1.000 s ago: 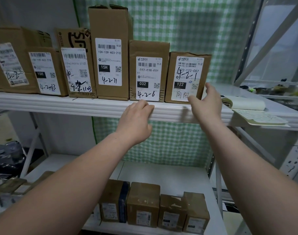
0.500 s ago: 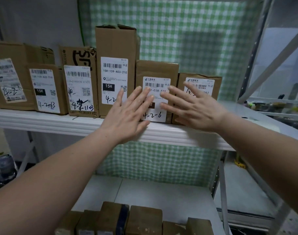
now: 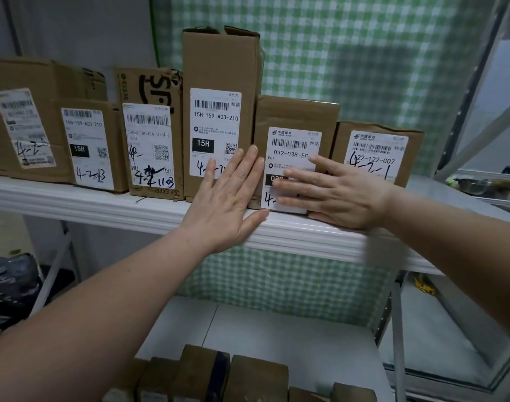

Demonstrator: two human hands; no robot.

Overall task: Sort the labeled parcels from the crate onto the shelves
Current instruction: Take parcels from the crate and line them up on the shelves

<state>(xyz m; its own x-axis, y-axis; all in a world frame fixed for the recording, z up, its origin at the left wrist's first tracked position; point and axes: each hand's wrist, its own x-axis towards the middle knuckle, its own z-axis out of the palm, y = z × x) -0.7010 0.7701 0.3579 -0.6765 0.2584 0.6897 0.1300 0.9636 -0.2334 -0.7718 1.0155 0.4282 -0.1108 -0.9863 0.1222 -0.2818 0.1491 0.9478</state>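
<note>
While both palms lie flat against parcel fronts on upper shelf [image 3: 74,195], step in hand looks like squaring row, placement apparently done. Left grip [image 3: 227,198]: fingers straight, spread, touching lower front of tall parcel [image 3: 219,62] at seam with 032 parcel [image 3: 297,114]. Right grip [image 3: 335,195]: fingers straight, pressing 032 label, holding nothing. Next move likely: push row flush, then fetch another from crate (not in view).

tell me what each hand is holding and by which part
Nothing gripped: left hand lies flat against the tall parcel, right hand flat on the 032-038 parcel.
</note>
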